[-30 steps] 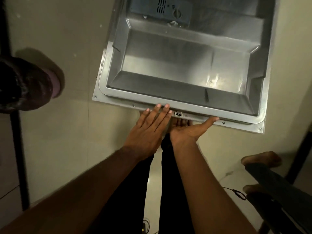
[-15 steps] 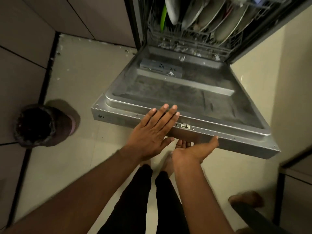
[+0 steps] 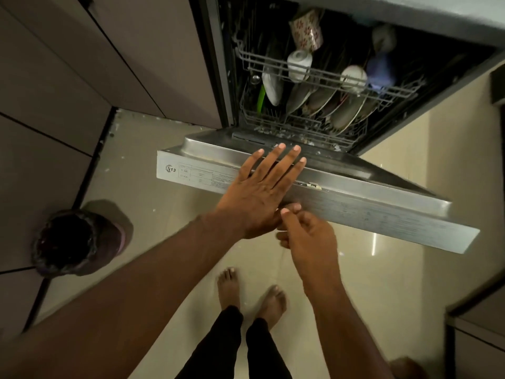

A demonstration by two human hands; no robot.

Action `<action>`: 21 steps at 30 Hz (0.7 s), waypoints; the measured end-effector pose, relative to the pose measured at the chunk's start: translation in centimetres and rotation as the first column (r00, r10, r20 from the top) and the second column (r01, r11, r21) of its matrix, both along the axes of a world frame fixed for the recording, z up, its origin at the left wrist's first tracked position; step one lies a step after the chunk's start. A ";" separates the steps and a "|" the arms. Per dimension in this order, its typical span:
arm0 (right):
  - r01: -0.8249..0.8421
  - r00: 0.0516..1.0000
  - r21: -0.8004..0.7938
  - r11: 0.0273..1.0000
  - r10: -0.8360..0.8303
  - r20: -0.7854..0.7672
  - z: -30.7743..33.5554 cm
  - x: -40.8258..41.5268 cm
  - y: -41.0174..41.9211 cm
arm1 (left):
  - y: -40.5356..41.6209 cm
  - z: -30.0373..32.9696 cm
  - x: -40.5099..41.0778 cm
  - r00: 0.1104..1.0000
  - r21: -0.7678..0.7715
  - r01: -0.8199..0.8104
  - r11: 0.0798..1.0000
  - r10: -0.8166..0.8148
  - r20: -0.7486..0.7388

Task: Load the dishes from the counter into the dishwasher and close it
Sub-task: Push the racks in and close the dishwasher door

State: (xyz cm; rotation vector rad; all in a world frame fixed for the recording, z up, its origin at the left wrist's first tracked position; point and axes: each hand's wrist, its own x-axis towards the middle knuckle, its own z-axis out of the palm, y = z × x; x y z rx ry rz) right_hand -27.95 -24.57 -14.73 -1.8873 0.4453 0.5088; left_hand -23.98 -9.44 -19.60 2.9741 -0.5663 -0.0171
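Observation:
The dishwasher door (image 3: pixel 369 209) is part-way up, its steel top edge turned toward me. My left hand (image 3: pixel 259 192) presses flat on that edge with its fingers straight and spread. Just below the edge, my right hand (image 3: pixel 311 239) has its fingers curled; its fingertips touch the door's lower rim and hold nothing I can see. Inside, plates (image 3: pixel 341 110) stand in the lower rack. Cups (image 3: pixel 299 64) and a floral mug (image 3: pixel 306 30) sit in the upper rack (image 3: pixel 328 77).
A dark-lined waste bin (image 3: pixel 71 242) stands on the floor at the left. Cabinet fronts (image 3: pixel 54 77) run along the left, and another cabinet corner (image 3: pixel 478 324) is at the lower right. My bare feet (image 3: pixel 229 285) stand on the tiled floor under the door.
The door has swung up from flat to part-way raised. My left hand stayed flat on its edge. My right hand turned from palm-up under the door to curled fingers.

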 end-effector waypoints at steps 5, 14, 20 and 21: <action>-0.142 0.775 -0.587 0.797 0.458 0.435 0.2 3.6 -2.6 | 0.4 1.8 2.6 0.999 0.012 0.025 1.000 -0.024 -0.033; -0.242 0.724 -0.737 0.631 0.624 0.295 2.0 10.1 -3.5 | 0.6 4.4 7.2 0.998 0.072 0.017 0.997 -0.012 -0.069; -0.336 0.695 -0.819 0.464 0.709 0.117 5.0 13.7 -2.2 | 0.1 6.9 12.1 0.976 0.090 -0.049 0.995 0.067 -0.208; -0.361 0.683 -0.828 0.430 0.726 0.080 5.5 14.3 -2.1 | -0.1 7.2 12.6 0.971 0.104 -0.065 0.992 0.087 -0.221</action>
